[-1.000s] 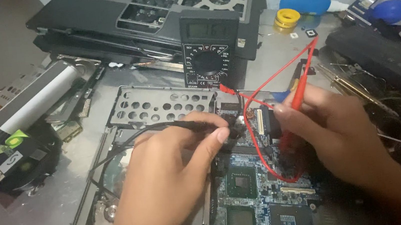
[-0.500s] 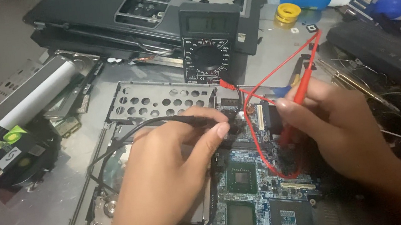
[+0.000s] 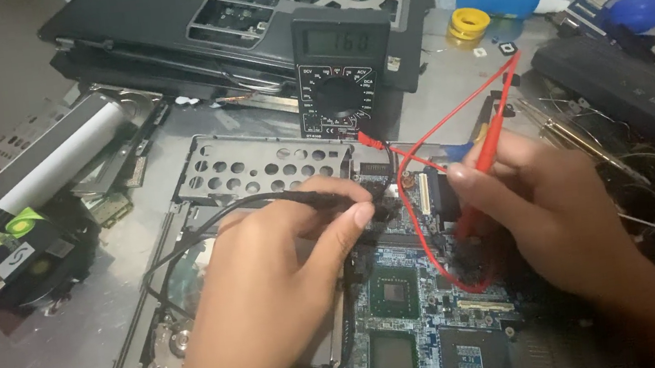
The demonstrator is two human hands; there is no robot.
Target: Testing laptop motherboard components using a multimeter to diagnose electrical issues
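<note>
The left hand (image 3: 274,289) pinches a slim black test probe (image 3: 321,197) between thumb and forefinger, held low and nearly level so that its tip meets the upper edge of the blue laptop circuit board (image 3: 408,314) lying in front of the person. The right hand (image 3: 548,208) is closed around a red test probe (image 3: 488,153), held steeply like a pen, its tip planted on the same board near a white connector, just right of the black tip. Both probes' leads, one black and one red (image 3: 423,231), run up to a black digital multimeter (image 3: 337,76) propped upright against an opened dark laptop shell (image 3: 161,22), its display facing the person. A perforated grey metal bracket (image 3: 260,167) lies left of the board; a yellow tape roll (image 3: 467,24) sits well beyond.
</note>
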